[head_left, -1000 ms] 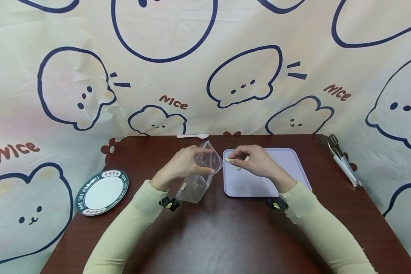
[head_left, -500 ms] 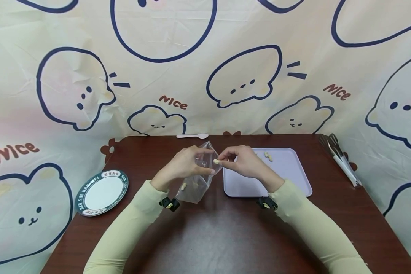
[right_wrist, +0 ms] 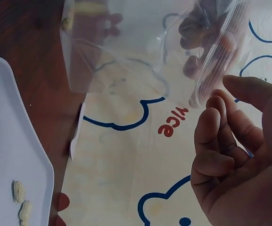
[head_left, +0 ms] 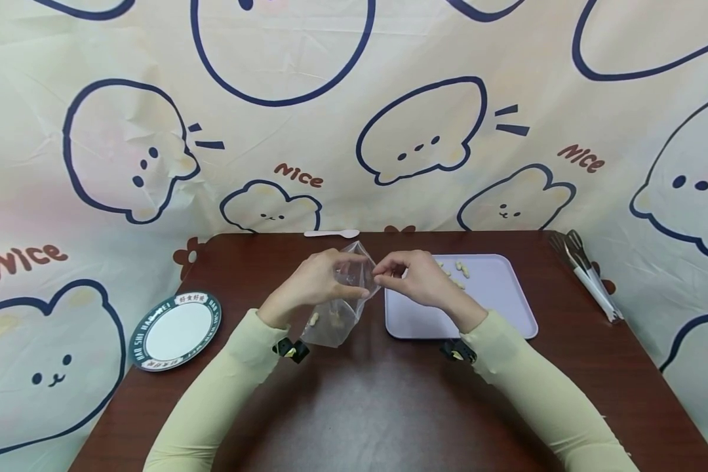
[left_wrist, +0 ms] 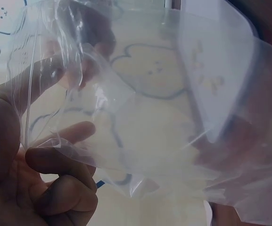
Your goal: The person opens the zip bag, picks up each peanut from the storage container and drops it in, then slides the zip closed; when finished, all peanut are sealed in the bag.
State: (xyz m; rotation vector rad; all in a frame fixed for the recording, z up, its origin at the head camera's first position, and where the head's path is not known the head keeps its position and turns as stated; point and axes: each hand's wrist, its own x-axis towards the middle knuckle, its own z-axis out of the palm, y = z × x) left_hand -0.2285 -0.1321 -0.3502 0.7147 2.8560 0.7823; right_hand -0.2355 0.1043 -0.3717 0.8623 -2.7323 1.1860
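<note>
A clear plastic zip bag (head_left: 336,324) hangs from my left hand (head_left: 309,285), which grips it at the mouth with thumb and fingers spread apart. At least one peanut (head_left: 314,319) lies low in the bag. My right hand (head_left: 415,278) is at the bag's mouth. In the right wrist view its thumb and fingertips (right_wrist: 208,123) stand a little apart beside the zip edge, and I see nothing between them. Several peanuts (right_wrist: 19,192) lie on a pale lilac tray (head_left: 490,311), partly hidden by my right hand in the head view.
A round plate (head_left: 177,334) with a green rim lies at the left table edge. A white spoon (head_left: 332,233) rests along the back edge. Whisks and other utensils (head_left: 590,275) lie at the right edge. A printed cloth (head_left: 413,196) hangs behind the brown table (head_left: 354,413).
My right hand has moved left from over the tray to the bag's mouth. The peanut it pinched is no longer seen at its fingertips. My left hand and the bag have barely moved.
</note>
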